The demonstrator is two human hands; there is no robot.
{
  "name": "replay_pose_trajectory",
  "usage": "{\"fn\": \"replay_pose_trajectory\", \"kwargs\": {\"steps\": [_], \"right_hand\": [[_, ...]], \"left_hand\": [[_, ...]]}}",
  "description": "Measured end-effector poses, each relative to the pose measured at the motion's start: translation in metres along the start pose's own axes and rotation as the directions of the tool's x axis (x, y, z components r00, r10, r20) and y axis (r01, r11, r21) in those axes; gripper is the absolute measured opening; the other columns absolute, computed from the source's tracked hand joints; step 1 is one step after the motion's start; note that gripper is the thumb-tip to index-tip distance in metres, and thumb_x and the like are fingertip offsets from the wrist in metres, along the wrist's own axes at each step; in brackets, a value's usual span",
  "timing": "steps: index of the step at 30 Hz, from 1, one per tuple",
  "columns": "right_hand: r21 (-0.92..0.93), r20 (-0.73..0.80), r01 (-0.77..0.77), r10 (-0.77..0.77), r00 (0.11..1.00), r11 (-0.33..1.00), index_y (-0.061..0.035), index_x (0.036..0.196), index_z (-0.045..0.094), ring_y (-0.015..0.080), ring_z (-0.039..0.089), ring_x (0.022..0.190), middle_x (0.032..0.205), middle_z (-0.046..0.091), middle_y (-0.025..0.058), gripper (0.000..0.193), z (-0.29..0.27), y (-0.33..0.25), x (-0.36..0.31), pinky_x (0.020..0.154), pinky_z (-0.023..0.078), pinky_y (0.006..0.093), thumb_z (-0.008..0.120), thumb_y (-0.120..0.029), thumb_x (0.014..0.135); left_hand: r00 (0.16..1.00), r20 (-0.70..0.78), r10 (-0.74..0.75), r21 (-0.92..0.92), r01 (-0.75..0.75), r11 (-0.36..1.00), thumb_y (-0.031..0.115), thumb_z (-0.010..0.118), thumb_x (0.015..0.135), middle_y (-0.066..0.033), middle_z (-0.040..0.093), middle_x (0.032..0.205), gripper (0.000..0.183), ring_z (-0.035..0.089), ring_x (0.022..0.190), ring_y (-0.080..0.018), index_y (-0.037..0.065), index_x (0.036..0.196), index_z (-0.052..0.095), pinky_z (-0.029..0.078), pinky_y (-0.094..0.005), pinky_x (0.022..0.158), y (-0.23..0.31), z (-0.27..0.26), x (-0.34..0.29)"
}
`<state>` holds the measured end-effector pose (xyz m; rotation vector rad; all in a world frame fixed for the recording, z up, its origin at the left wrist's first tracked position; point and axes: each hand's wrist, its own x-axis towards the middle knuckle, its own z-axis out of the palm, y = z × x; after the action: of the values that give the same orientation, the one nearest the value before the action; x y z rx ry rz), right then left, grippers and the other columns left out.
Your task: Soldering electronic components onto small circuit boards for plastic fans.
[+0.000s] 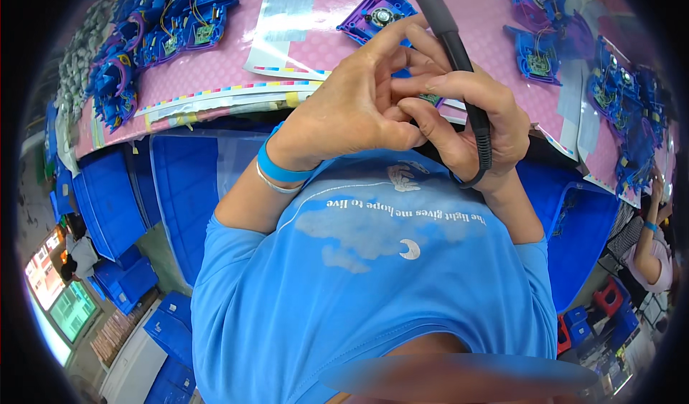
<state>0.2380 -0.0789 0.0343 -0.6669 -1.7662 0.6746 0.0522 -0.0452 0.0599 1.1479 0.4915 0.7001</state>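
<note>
In front of my chest, my left hand and my right hand meet, thumbs and fingers bent together in a pinch. A black pen-shaped tool with a grey front part and a cord, like a soldering iron, slants through my right hand. A sliver of green circuit board shows between the hands; the fingers hide the rest, and what the fingertips pinch cannot be made out. Just beyond my left fingers, a blue and purple plastic housing half with a round speaker lies on the table, partly covered by my hand.
Wired blue housing halves are heaped at the far left of the pink-covered table. More housings lie on the right. Blue bins stand below the table edge. Another person's arm is at the far right.
</note>
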Motion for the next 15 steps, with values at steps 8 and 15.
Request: {"fn": "replay_pose_trajectory", "kwargs": {"steps": [8, 15], "right_hand": [[-0.101, -0.088, 0.051, -0.060, 0.994, 0.994, 0.0026, 0.111, 0.056, 0.0261, 0.071, 0.088, 0.106, 0.069, 0.0242, 0.036, 0.002, 0.007, 0.006, 0.080, 0.060, 0.0353, 0.073, 0.015, 0.082], [-0.133, -0.257, 0.038, -0.071, 0.964, 0.990, 0.0028, 0.111, 0.055, 0.0243, 0.070, 0.089, 0.102, 0.066, 0.0205, 0.037, -0.016, 0.021, 0.002, 0.081, 0.061, 0.0348, 0.070, 0.020, 0.082]], "left_hand": [[0.992, -0.117, -0.043, -0.163, 0.024, 0.986, -0.008, 0.071, 0.078, -0.0125, 0.056, 0.128, 0.078, 0.062, 0.097, -0.0130, 0.001, 0.149, 0.039, 0.055, -0.0251, 0.083, -0.010, -0.001, -0.008], [0.915, -0.382, -0.132, 0.034, 0.157, 0.987, 0.009, 0.075, 0.093, 0.0026, 0.065, 0.084, 0.021, 0.054, 0.071, -0.0031, 0.000, 0.111, 0.071, 0.050, -0.0184, 0.065, -0.017, -0.017, -0.029]]}}
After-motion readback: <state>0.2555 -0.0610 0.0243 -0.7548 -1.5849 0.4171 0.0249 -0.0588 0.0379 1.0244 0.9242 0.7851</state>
